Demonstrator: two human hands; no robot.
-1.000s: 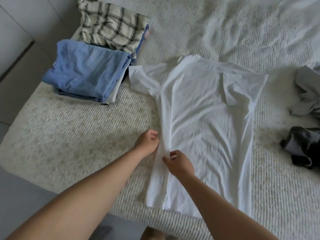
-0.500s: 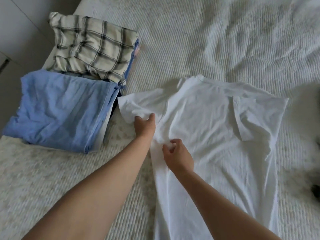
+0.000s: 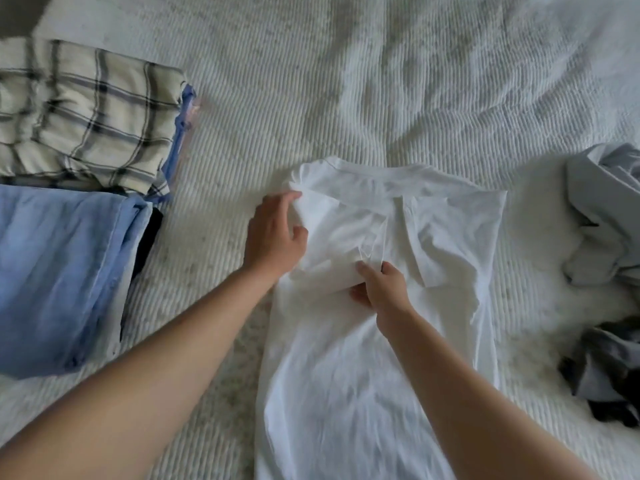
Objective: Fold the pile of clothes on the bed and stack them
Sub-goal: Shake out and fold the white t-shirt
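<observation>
A white t-shirt [image 3: 374, 358] lies flat and lengthwise on the bed, collar away from me, with both sleeves folded in over its body. My left hand [image 3: 273, 237] rests on the folded left shoulder, fingers fairly straight against the cloth. My right hand [image 3: 381, 289] pinches the edge of the folded-in left sleeve near the shirt's middle. At the left stand two folded piles: a blue garment [image 3: 59, 271] on top of the nearer one, a cream plaid garment [image 3: 86, 119] on top of the farther one.
The white ribbed bedspread [image 3: 346, 81] covers the whole bed. Unfolded clothes lie at the right edge: a light grey garment [image 3: 606, 209] and a dark grey and black one [image 3: 602, 375]. Something black shows under the blue pile [image 3: 149, 244].
Both hands slid up the shirt's left side from its lower part to the sleeve, then folded the left sleeve inward over the body. The camera view shifted up and left.
</observation>
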